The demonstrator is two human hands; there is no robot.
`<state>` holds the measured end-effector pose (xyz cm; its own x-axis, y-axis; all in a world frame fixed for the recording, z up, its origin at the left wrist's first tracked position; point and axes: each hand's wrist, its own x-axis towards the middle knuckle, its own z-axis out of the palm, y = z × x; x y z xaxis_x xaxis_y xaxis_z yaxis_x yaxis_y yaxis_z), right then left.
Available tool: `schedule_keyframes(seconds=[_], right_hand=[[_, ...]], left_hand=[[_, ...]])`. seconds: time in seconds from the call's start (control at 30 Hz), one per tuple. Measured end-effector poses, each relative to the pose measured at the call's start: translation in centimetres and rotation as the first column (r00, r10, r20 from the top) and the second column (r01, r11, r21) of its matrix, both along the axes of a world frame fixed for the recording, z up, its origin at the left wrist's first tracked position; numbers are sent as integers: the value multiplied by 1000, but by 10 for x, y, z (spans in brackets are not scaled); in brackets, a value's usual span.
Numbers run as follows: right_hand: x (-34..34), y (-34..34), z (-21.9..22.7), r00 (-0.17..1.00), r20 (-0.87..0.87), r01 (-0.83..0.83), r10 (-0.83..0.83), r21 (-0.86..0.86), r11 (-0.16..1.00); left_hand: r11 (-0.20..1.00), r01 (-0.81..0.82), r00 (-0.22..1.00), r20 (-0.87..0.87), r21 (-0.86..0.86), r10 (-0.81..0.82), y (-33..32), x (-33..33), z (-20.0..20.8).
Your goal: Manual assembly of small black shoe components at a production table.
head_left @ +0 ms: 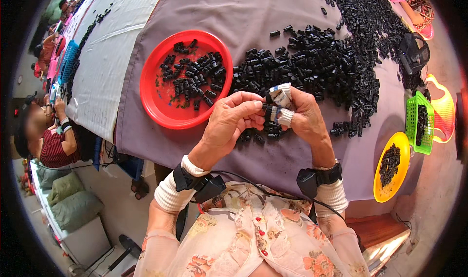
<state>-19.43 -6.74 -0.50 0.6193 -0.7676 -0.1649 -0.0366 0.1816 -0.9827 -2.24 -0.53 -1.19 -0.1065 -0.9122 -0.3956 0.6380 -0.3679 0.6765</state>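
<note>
Here, your left hand (229, 123) and right hand (300, 116) meet over the mauve cloth-covered table (253, 13), both pinching one small black plastic part (267, 112) between thumb and fingertips; your right fingers (285, 116) are wrapped in white tape. At ten o'clock from your hands sits the round red plastic plate (156, 99) of black pieces. The loose heap of black plastic parts (321, 62) spreads at one o'clock.

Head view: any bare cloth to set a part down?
Bare cloth above the red plate, left of the black pile. Another strip between the hands and the near edge, toward the yellow plate. Crowded: right of the plate and around both hands.
</note>
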Motion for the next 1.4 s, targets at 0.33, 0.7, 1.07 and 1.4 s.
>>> schedule_keyframes(seconds=[0.33, 0.7, 1.07, 1.4], right_hand=[[-1, 5, 4, 1000, 23, 5, -5, 20, 1000], [4, 2, 3, 998, -37, 41, -43, -63, 997], [10, 8, 5, 998, -66, 0, -7, -100, 995], [-18, -6, 6, 979, -144, 139, -144, -42, 989]], left_hand=[[1000, 13, 998, 55, 4, -13, 0, -1, -4], [992, -75, 997, -12, -98, 74, 1, 2, 0], [986, -119, 992, -61, -118, 112, 2, 2, -4], [965, -177, 945, 240, -194, 222, -1, 41, 6]])
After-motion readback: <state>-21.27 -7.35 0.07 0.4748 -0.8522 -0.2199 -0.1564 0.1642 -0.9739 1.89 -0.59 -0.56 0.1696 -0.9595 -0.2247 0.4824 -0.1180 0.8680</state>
